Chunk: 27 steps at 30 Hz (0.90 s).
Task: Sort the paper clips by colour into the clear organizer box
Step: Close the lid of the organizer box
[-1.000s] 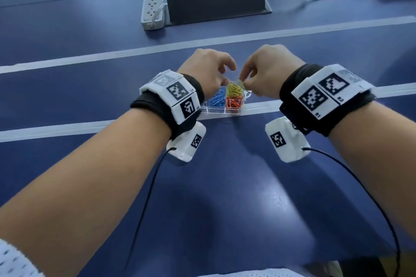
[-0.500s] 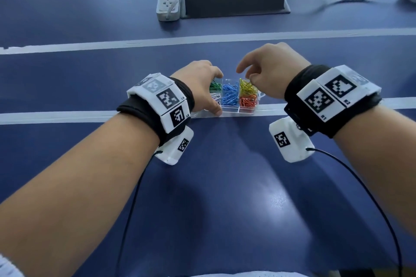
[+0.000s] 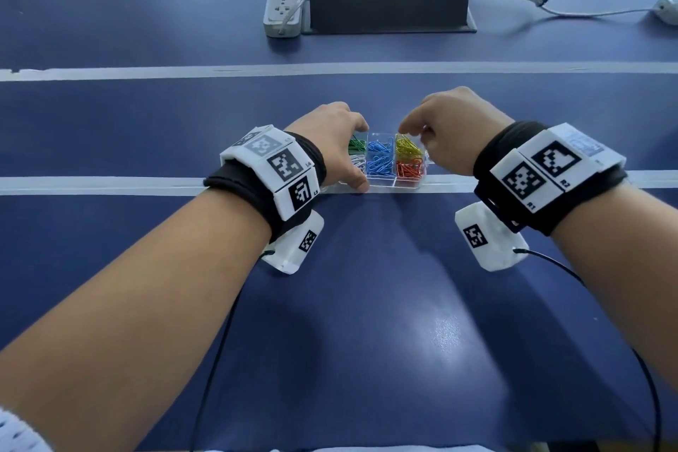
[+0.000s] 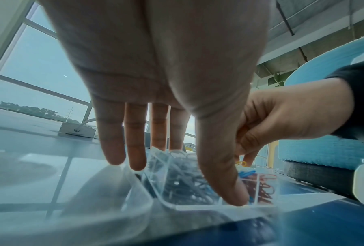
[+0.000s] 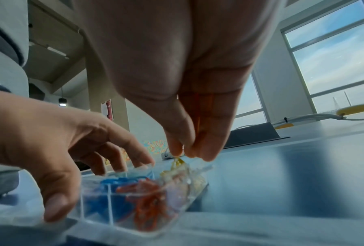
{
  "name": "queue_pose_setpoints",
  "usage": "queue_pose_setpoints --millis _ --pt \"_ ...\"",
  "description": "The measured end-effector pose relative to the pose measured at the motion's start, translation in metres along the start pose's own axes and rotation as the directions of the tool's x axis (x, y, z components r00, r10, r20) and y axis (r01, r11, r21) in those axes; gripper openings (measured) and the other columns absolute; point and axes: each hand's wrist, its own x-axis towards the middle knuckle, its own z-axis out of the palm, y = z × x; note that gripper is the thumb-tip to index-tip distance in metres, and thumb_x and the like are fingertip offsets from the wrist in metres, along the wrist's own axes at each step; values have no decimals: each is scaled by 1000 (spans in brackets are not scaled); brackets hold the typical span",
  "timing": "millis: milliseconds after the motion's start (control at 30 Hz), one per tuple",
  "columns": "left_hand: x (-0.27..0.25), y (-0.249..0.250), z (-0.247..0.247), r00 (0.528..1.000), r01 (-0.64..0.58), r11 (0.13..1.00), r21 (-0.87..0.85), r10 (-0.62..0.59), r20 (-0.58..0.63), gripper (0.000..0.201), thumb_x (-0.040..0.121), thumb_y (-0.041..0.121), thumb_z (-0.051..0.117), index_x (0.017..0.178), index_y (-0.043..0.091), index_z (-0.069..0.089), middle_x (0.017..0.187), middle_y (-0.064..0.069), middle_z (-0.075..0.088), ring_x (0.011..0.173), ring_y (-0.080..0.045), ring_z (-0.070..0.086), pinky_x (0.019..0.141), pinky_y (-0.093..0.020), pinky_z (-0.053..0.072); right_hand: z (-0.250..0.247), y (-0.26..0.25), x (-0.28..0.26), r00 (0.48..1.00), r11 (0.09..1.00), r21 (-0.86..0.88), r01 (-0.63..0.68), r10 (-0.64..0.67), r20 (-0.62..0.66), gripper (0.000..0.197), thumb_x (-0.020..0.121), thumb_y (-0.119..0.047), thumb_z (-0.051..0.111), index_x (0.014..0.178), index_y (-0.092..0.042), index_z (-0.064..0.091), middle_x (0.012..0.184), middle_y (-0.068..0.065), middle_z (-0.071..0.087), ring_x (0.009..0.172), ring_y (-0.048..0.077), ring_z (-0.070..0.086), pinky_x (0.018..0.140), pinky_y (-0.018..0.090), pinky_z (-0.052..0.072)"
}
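Right hand [image 3: 451,128] moved over box's [image 3: 381,184] yellow clips [image 3: 407,149].

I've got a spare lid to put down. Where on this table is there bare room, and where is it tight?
Bare blue table lies between the forearms, nearer than the clear box. More lies between the two white stripes, beyond the hands. It is crowded at the box, with the left hand and right hand on either side, and by the power strip.

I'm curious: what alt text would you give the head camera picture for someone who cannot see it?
Two hands work at a clear organizer box of colour-sorted paper clips on a blue table: the left hand steadies its left end, the right hand has fingertips at the yellow clips. A power strip lies beyond.
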Motion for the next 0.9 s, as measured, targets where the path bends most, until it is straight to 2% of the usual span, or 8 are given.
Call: queue_pose_setpoints --millis 200,367,467,533,600,733,800,900 --pt "-6 -2 4 1000 -12 999 -42 12 -9 90 64 40 81 141 22 38 136 -3 44 128 -21 42 102 -34 37 6 3 3 997 997 75 -22 27 -66 27 90 -7 51 101 -16 74 102 7 69 90 23 59 84 29 46" --pt "-15 -12 -2 999 -1 997 -83 -2 -34 102 59 46 82 144 28 29 143 -2 34 133 -22 37 109 -42 36 1 13 0 989 991 124 -47 64 -136 31 90 -6 47 100 -18 74 105 10 70 99 28 61 90 29 46" --pt "-23 -28 -9 997 72 997 35 -72 -2 110 54 46 85 144 31 25 145 -3 32 134 -26 33 109 -46 35 -3 23 -5 986 981 160 -111 129 -109 31 91 -7 46 102 -20 73 108 10 69 102 28 62 94 31 47" --pt "-28 -39 -11 988 138 976 168 -147 44 113 53 45 85 145 30 21 146 -3 33 134 -30 32 109 -46 34 -2 24 -9 985 978 161 -134 150 -89 31 90 -9 46 102 -21 72 108 11 69 100 29 62 92 32 47" --pt "-30 -49 -11 979 170 965 198 -189 82 111 54 43 86 145 28 24 142 -3 37 132 -30 36 107 -46 35 0 22 -13 984 975 172 -139 156 -86 30 89 -10 47 101 -22 72 105 10 70 95 29 63 90 32 49" --pt "-34 -58 -16 983 157 981 117 -167 81 91 62 31 84 139 23 37 129 -3 49 119 -24 47 102 -34 39 3 10 -18 990 976 197 -90 110 -93 28 87 -12 49 101 -21 72 93 4 70 89 26 64 88 33 51" --pt "-38 -58 -20 985 155 982 110 -162 55 87 63 31 84 137 22 40 127 -3 50 117 -23 49 100 -32 39 4 2 -17 994 981 191 -37 56 -92 26 86 -15 53 104 -20 70 85 -2 64 86 22 62 86 30 50" --pt "-46 -48 -32 993 113 991 67 -112 -28 89 61 31 85 137 22 40 124 -4 53 115 -24 50 100 -33 39 3 -14 -15 991 969 236 72 -43 -125 36 80 -29 68 114 -22 64 94 -3 58 91 18 58 87 29 47"
